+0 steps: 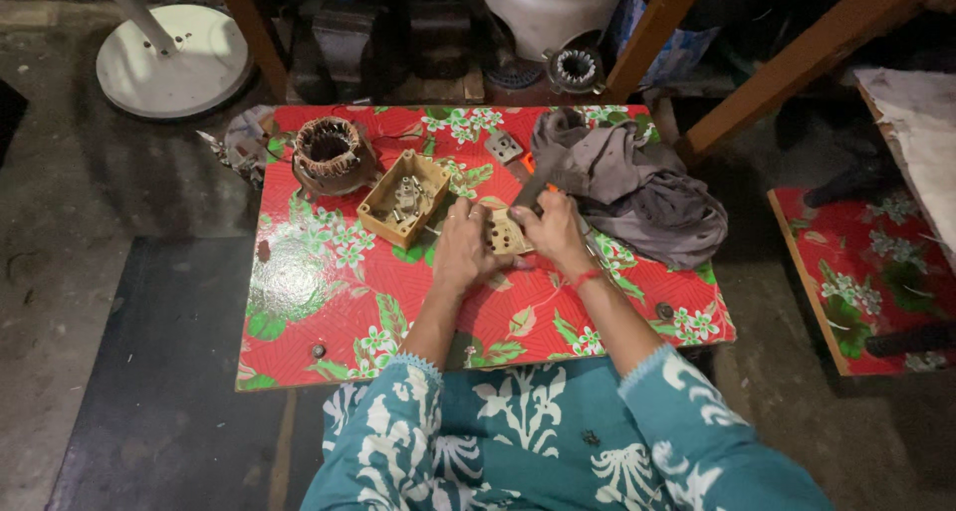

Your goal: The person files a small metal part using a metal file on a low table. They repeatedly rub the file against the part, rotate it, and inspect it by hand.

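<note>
Beige open box [403, 198] holds small metal parts beside both hands [508, 237].

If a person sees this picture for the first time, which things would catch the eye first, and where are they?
The bright red floral table cover fills the middle. At its centre, the left hand and right hand hold a small beige switch plate between them. Behind them lie a copper-wound motor stator at the far left, an open beige box of small parts, and a crumpled grey cloth at the right.

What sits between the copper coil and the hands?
Head view: an open tan box of small metal parts lies between the coil and the left hand.
</note>
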